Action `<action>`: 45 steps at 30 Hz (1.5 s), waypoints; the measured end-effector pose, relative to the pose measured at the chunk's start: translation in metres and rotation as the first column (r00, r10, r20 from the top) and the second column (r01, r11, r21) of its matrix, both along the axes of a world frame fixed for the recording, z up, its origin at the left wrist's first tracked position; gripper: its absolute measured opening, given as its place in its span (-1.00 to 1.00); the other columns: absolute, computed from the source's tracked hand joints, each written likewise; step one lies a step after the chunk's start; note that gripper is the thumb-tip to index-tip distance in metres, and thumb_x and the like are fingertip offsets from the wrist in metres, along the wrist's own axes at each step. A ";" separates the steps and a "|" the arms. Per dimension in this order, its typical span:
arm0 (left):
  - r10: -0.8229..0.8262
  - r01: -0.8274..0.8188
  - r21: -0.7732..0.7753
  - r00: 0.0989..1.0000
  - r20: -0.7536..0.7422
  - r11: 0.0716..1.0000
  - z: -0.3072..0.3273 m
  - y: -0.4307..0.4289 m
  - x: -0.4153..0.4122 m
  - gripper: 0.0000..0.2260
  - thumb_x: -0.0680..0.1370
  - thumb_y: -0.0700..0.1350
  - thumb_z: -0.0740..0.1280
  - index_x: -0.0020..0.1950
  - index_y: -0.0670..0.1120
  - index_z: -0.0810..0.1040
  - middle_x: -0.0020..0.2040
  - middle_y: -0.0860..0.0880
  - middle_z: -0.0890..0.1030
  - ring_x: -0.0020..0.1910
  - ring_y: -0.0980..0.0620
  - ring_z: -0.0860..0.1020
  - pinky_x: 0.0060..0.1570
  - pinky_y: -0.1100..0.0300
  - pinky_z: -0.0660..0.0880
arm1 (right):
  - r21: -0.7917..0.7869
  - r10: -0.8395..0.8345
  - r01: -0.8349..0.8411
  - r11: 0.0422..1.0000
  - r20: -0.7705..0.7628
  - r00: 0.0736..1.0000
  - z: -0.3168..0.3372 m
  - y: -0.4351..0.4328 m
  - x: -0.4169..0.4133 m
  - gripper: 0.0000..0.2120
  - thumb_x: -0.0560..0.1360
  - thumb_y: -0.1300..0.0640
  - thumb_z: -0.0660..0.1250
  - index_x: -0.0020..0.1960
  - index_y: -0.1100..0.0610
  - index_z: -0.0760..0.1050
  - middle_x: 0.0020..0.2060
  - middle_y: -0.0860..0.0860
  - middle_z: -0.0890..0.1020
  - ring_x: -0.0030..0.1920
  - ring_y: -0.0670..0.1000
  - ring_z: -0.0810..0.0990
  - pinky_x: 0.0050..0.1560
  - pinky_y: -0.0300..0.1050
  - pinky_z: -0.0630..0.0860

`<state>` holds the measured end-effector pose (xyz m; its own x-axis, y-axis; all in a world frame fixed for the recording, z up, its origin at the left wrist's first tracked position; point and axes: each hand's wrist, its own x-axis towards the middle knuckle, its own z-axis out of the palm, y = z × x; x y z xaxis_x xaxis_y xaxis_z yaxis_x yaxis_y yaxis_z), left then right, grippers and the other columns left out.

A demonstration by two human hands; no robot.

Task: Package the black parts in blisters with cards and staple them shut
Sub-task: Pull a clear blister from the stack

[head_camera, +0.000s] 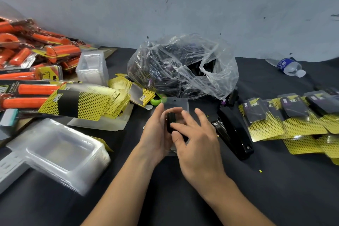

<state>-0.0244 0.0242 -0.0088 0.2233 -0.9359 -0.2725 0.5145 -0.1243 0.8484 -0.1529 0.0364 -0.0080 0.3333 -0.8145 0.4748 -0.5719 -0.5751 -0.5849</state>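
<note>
Far left: blister stack, card pile just behind it. Centre: left hand grips a clear blister from its left edge, with the black part on it. Right hand pinches the black part with thumb and index, other fingers spread. Stapler lies just right of the hands, finished packs beyond.

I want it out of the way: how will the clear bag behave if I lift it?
Likely floppy: the bag is thin, crinkled film. Probably heavy, being packed with black parts. Its mouth gapes, so some may spill.
</note>
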 end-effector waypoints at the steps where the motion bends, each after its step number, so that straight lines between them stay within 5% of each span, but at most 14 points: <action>1: -0.004 0.004 0.002 1.000 -0.003 1.000 0.000 0.000 0.000 -0.45 0.69 0.29 0.05 0.24 -0.09 0.62 0.04 -0.12 0.70 -0.04 -0.05 0.71 -0.02 0.03 0.62 | -0.064 -0.016 0.013 0.998 -0.043 0.999 0.001 0.001 -0.001 -0.79 0.54 0.12 0.49 0.16 0.01 0.73 0.40 0.06 0.58 0.52 0.17 0.38 0.50 0.14 0.32; 7: 0.029 -0.030 -0.013 0.999 -0.037 0.999 0.001 -0.001 -0.003 -0.48 0.69 0.26 0.05 0.17 -0.09 0.63 0.05 -0.13 0.69 -0.05 -0.07 0.67 0.02 0.00 0.59 | -0.132 -0.170 0.145 0.981 -0.203 0.964 0.004 0.001 -0.001 -0.85 0.48 0.01 0.50 0.00 0.03 0.73 0.25 -0.09 0.67 0.27 0.12 0.54 0.30 0.08 0.41; 15: -0.005 0.005 0.004 1.000 -0.022 1.000 0.001 0.000 -0.007 -0.47 0.69 0.28 0.05 0.14 -0.07 0.66 0.02 -0.12 0.69 0.01 -0.10 0.65 0.17 -0.08 0.55 | 0.000 -0.108 0.111 0.994 0.235 0.966 -0.009 -0.005 0.004 -0.88 0.51 0.17 0.51 0.04 0.09 0.74 0.20 -0.06 0.70 0.24 -0.06 0.43 0.34 -0.02 0.44; 18: -0.017 0.016 -0.005 1.000 -0.019 1.000 -0.001 0.001 -0.006 -0.46 0.68 0.31 0.05 0.15 -0.03 0.68 -0.07 -0.09 0.66 -0.13 -0.05 0.64 -0.08 0.06 0.57 | -0.067 -0.149 0.153 0.986 0.069 0.986 -0.007 -0.003 0.005 -0.92 0.50 0.12 0.52 -0.17 0.07 0.72 0.27 -0.07 0.67 0.30 0.08 0.49 0.33 -0.03 0.35; 20: -0.015 0.014 -0.016 0.999 -0.046 1.000 -0.001 0.001 -0.004 -0.45 0.67 0.32 0.06 0.18 -0.03 0.67 -0.04 -0.12 0.63 -0.07 -0.09 0.61 -0.03 0.03 0.54 | -0.143 -0.153 0.148 0.979 -0.019 0.988 -0.006 -0.003 0.005 -0.86 0.47 0.12 0.55 -0.25 0.10 0.71 0.27 -0.04 0.68 0.29 0.16 0.54 0.32 0.05 0.41; 23: -0.007 0.005 -0.039 0.998 -0.059 0.999 0.000 0.001 -0.005 -0.49 0.67 0.29 0.10 0.17 -0.07 0.63 0.01 -0.16 0.66 0.02 -0.17 0.62 0.15 -0.08 0.54 | -0.090 -0.079 0.087 0.992 0.086 0.993 -0.004 -0.005 0.000 -0.94 0.48 0.15 0.53 -0.07 0.11 0.74 0.32 -0.03 0.64 0.36 0.09 0.49 0.37 0.00 0.46; 27: -0.101 0.094 -0.074 0.990 -0.101 0.993 0.004 0.002 -0.006 -0.67 0.62 0.18 0.23 0.00 -0.08 0.50 0.05 -0.26 0.68 -0.01 -0.24 0.67 -0.04 -0.08 0.63 | 0.079 -0.076 0.051 0.996 0.365 0.928 0.005 -0.015 -0.014 -0.51 0.52 0.18 0.49 0.43 0.03 0.54 0.37 -0.08 0.53 0.23 -0.19 0.59 0.23 -0.25 0.56; 30: -0.282 0.280 -0.057 0.959 -0.034 0.958 0.007 0.005 -0.003 -0.69 0.57 0.14 0.31 -0.09 -0.10 0.61 0.19 -0.32 0.59 0.09 -0.23 0.64 -0.10 -0.08 0.66 | 0.214 -0.057 -0.027 0.976 0.379 0.924 0.015 -0.026 -0.027 -0.28 0.53 0.07 0.49 0.59 -0.16 0.25 0.23 -0.40 0.43 0.07 -0.48 0.52 -0.04 -0.56 0.45; 32: -0.369 0.369 -0.051 0.929 0.002 0.928 0.006 0.008 -0.002 -0.69 0.60 0.13 0.32 -0.08 -0.10 0.66 0.14 -0.26 0.66 0.04 -0.17 0.69 -0.16 -0.02 0.65 | 0.256 -0.023 -0.060 0.965 0.307 0.951 0.019 -0.031 -0.035 -0.34 0.47 -0.06 0.53 0.50 -0.24 0.35 0.11 -0.42 0.57 0.04 -0.36 0.59 -0.05 -0.50 0.47; 34: -0.396 0.396 -0.048 0.918 0.009 0.917 0.006 0.010 0.002 -0.61 0.61 0.19 0.30 -0.03 -0.11 0.69 0.09 -0.20 0.71 0.05 -0.15 0.70 -0.17 0.03 0.64 | 0.281 -0.016 -0.066 0.957 0.278 0.960 0.020 -0.033 -0.037 -0.61 0.39 -0.18 0.52 0.18 -0.17 0.60 -0.10 -0.32 0.71 -0.09 -0.28 0.66 -0.11 -0.42 0.53; 37: -0.357 0.357 -0.010 0.934 -0.004 0.934 0.005 0.009 0.010 -0.35 0.60 0.35 0.12 0.24 -0.19 0.62 0.20 -0.21 0.69 0.11 -0.15 0.66 -0.04 0.04 0.58 | 0.270 -0.087 -0.022 0.962 0.383 0.920 0.016 -0.035 -0.035 -0.88 0.41 0.05 0.56 -0.18 -0.06 0.62 -0.31 -0.18 0.70 -0.29 -0.18 0.67 -0.27 -0.31 0.54; 42: -0.155 0.143 -0.065 0.960 -0.234 0.988 0.003 0.007 0.014 -0.27 0.65 0.37 -0.02 0.42 -0.21 0.50 0.32 -0.28 0.62 0.20 -0.22 0.66 -0.07 -0.09 0.68 | 0.412 -0.265 -0.025 0.911 0.631 0.729 0.010 -0.029 -0.029 -0.84 0.51 0.19 0.49 -0.21 0.06 0.57 -0.45 0.05 0.67 -0.47 0.05 0.67 -0.33 0.01 0.61; 45: -0.079 0.059 -0.078 0.954 -0.288 0.995 -0.001 0.005 0.014 -0.28 0.65 0.37 -0.01 0.40 -0.20 0.51 0.31 -0.30 0.61 0.28 -0.31 0.62 0.15 -0.14 0.64 | 0.541 -0.374 -0.159 0.826 0.737 0.562 0.011 -0.027 -0.024 -0.76 0.60 0.23 0.40 -0.20 0.20 0.44 -0.47 0.09 0.65 -0.38 0.18 0.73 -0.33 0.00 0.67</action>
<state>-0.0103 0.0292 -0.0099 0.0781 -0.9648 -0.2510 0.7320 -0.1154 0.6715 -0.1764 0.0090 0.0029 -0.0681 -0.9977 -0.0024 0.2448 -0.0144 -0.9695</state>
